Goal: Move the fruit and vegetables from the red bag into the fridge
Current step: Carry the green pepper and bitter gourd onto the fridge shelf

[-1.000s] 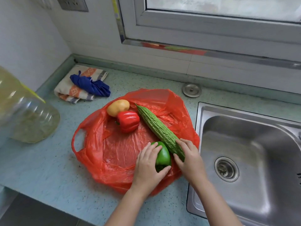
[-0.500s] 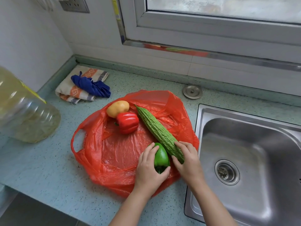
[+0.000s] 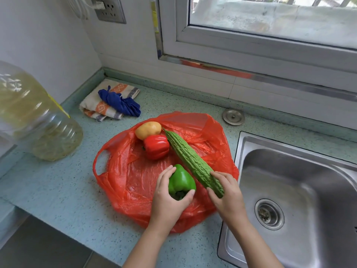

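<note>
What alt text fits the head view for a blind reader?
A person's left hand grips a green pepper and the right hand grips a bitter gourd on an opened red bag. A red pepper and potato lie there too, beside a sink.

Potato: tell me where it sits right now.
In the head view the potato lies at the far edge of the red bag, against the red pepper, left of the far tip of the bitter gourd.

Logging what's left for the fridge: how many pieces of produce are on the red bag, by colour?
Green: 2, the green pepper and the bitter melon
Red: 1, the red pepper
Yellow: 1, the potato
Total: 4
</note>
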The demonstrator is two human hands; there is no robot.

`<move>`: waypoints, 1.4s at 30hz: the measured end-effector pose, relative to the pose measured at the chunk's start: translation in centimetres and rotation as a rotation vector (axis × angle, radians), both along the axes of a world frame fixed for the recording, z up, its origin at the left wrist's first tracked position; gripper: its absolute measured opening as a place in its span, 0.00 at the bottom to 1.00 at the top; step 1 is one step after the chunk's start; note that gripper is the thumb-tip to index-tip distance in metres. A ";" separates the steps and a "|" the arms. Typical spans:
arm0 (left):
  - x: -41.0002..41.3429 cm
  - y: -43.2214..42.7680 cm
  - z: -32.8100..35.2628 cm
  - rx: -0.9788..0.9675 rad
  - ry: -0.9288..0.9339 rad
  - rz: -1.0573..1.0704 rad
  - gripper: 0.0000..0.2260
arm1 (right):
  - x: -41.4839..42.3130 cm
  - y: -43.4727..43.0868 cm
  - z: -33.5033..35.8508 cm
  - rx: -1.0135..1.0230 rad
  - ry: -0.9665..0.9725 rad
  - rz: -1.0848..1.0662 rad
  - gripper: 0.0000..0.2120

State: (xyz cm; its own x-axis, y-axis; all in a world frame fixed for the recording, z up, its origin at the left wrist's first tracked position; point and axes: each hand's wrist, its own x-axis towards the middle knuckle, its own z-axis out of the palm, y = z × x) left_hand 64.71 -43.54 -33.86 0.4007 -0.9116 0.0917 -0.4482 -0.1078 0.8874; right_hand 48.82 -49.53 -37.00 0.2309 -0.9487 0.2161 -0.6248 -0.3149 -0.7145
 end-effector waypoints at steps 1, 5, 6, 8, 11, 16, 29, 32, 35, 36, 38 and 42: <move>0.2 0.3 0.3 -0.015 0.007 0.017 0.29 | 0.0 0.1 0.4 -0.013 -0.006 -0.003 0.20; 1.1 1.6 1.5 -0.039 0.022 0.049 0.30 | 0.2 0.5 2.0 -0.077 -0.026 -0.028 0.21; 1.3 2.0 1.7 -0.041 0.019 0.054 0.30 | 0.3 0.6 2.5 -0.081 -0.033 -0.034 0.21; 1.6 2.9 2.2 -0.057 0.007 0.077 0.30 | 0.7 1.0 3.4 -0.098 -0.040 -0.027 0.21; 2.1 4.6 3.2 -0.082 0.027 0.112 0.30 | 1.7 2.0 4.8 -0.127 -0.061 0.020 0.21; 3.0 9.1 4.6 -0.105 0.054 0.179 0.29 | 3.6 5.1 7.2 -0.168 -0.086 0.131 0.22; 4.1 29.0 7.3 -0.210 0.015 0.597 0.28 | 10.7 19.9 11.9 -0.218 -0.148 0.601 0.22; 3.6 34.5 7.1 -0.211 0.038 0.718 0.31 | 12.4 24.2 12.2 -0.248 -0.125 0.753 0.21; 2.6 39.4 7.2 -0.201 0.069 0.875 0.31 | 14.1 28.4 12.5 -0.251 -0.116 0.906 0.20; 2.2 40.8 7.3 -0.199 0.081 0.928 0.31 | 14.7 29.7 12.6 -0.245 -0.118 0.950 0.20; 1.7 43.4 7.3 -0.205 0.101 1.030 0.30 | 15.8 32.4 12.7 -0.235 -0.124 1.044 0.20; 0.7 48.4 7.7 -0.224 0.118 1.234 0.31 | 18.1 37.5 12.9 -0.285 -0.108 1.256 0.21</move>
